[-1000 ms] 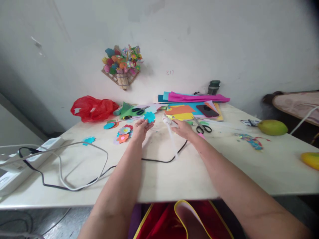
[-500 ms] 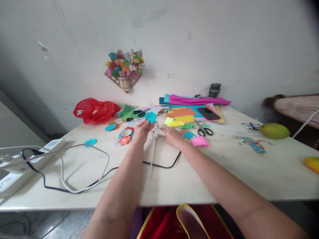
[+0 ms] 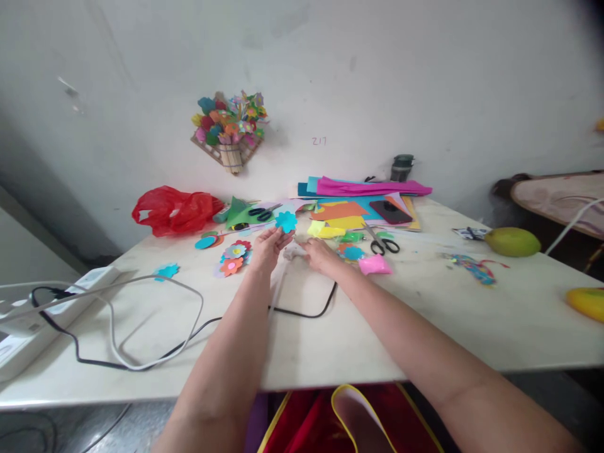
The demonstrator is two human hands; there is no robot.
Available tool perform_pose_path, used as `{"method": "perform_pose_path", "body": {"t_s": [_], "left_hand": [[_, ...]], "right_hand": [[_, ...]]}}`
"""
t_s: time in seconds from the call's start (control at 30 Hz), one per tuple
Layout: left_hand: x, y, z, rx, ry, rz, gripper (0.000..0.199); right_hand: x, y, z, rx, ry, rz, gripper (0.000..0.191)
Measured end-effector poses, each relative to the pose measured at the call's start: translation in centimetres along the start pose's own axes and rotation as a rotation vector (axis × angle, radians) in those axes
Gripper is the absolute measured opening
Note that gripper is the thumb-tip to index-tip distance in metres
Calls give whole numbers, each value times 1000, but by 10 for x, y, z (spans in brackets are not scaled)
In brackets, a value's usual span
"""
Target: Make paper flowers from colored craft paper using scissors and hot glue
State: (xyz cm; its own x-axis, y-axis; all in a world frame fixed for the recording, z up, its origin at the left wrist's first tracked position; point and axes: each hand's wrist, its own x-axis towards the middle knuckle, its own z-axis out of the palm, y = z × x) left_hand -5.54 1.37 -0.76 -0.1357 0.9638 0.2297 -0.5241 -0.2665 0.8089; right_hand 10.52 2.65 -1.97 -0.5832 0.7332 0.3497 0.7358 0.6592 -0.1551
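Pinched in my left hand [image 3: 268, 248] is a blue paper flower [image 3: 285, 221], held up by its lower edge. My right hand [image 3: 321, 253] is closed around a white hot glue gun [image 3: 294, 251], partly covered by the fingers. A long translucent glue stick [image 3: 277, 284] runs back from the gun towards me, its lower end close to my left forearm. The gun's front end is near the flower's lower right side; whether they touch I cannot tell. Left of my left hand lie layered paper flowers [image 3: 232, 259]. A pink packet [image 3: 375, 264] lies beyond my right wrist.
A black cord [image 3: 302, 314] crosses the table under my forearms. On the left are a power strip [image 3: 97, 280], white cable and red plastic bag [image 3: 174, 211]. Behind lie two scissors [image 3: 384, 244], coloured sheets [image 3: 337, 211] and a phone [image 3: 391, 212]. A green-yellow fruit [image 3: 513, 242] sits right.
The glue gun has tilted in my right hand, and its glue stick has swung left towards my left forearm. My left hand still holds the blue flower. The view has shifted slightly.
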Motion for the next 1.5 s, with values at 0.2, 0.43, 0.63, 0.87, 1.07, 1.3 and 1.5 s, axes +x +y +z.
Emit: {"method": "perform_pose_path", "body": {"t_s": [0.2, 0.43, 0.63, 0.87, 1.07, 1.3, 1.5], "left_hand": [[3, -6, -2, 31, -30, -23, 19], [1, -9, -1, 90, -124, -70, 19], [-2, -9, 1, 125, -113, -108, 18], [1, -11, -2, 121, -111, -105, 20], [-1, -10, 0, 133, -128, -123, 25], [-4, -13, 5, 139, -185, -143, 25], [-7, -15, 10, 206, -260, -186, 27]], "right_hand": [[-7, 28, -38, -131, 116, 179, 29], [-30, 34, -47, -202, -35, 212, 25], [-33, 30, -44, -267, -47, 144, 25], [-31, 34, -38, -313, -28, 87, 19], [-28, 39, -37, -144, 106, 200, 17], [-19, 38, -35, 524, 449, 310, 19], [-14, 29, -29, 664, 550, 139, 16]]}}
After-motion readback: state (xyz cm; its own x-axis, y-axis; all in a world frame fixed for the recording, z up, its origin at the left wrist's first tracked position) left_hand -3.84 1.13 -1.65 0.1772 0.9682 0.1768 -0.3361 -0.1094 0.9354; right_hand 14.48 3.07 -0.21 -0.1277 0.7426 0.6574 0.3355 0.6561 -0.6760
